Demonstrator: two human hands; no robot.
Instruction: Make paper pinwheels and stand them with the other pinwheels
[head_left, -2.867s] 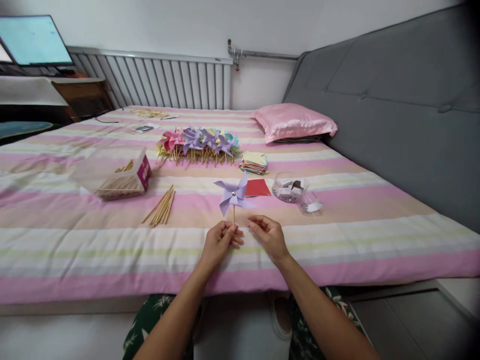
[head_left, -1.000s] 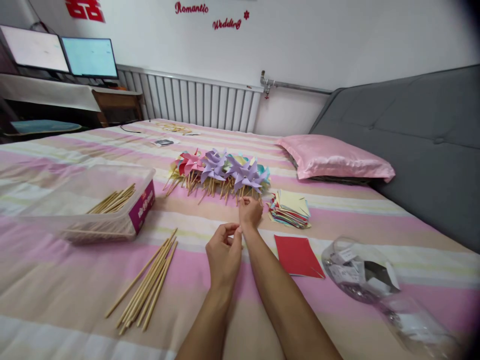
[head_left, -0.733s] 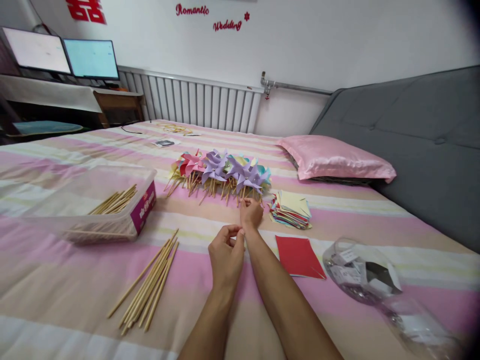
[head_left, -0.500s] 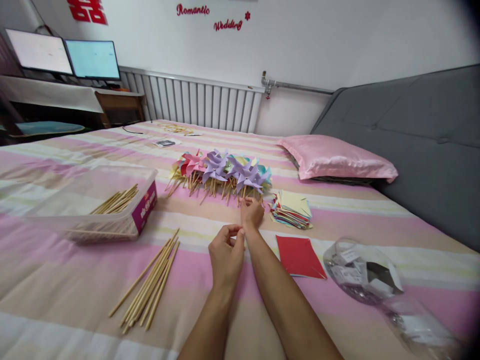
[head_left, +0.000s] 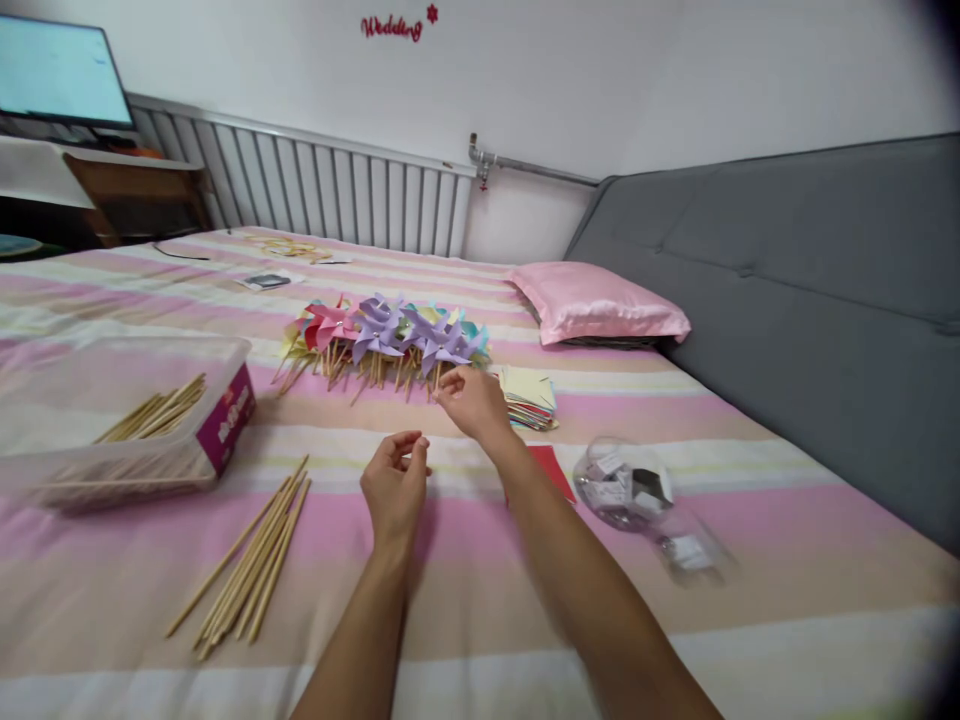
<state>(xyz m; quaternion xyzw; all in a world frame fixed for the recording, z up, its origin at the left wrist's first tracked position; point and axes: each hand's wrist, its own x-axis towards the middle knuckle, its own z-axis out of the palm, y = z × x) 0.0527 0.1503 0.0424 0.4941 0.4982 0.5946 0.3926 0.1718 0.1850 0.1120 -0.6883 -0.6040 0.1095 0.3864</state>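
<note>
A row of paper pinwheels [head_left: 382,335] on wooden sticks lies across the striped bedspread [head_left: 750,520]. My right hand [head_left: 472,400] reaches to the row's right end. Its fingertips are pinched at the stick end of a purple pinwheel [head_left: 450,350]. My left hand [head_left: 395,485] hovers nearer to me over the bedspread, fingers curled with thumb and forefinger close together and nothing in them. A loose bunch of wooden sticks [head_left: 247,560] lies to its left. A stack of coloured paper squares [head_left: 529,395] sits just right of my right hand.
A clear plastic box [head_left: 225,430] with more sticks stands at the left. A red paper sheet [head_left: 551,470] and a tipped clear jar [head_left: 622,485] lie at the right. A pink pillow [head_left: 600,300] rests by the grey headboard [head_left: 787,300]. A radiator [head_left: 315,195] lines the far wall.
The purple pinwheel once held upright in my left hand now lies at the row's right end under my right fingertips. My left hand has emptied. The view has swung right and down.
</note>
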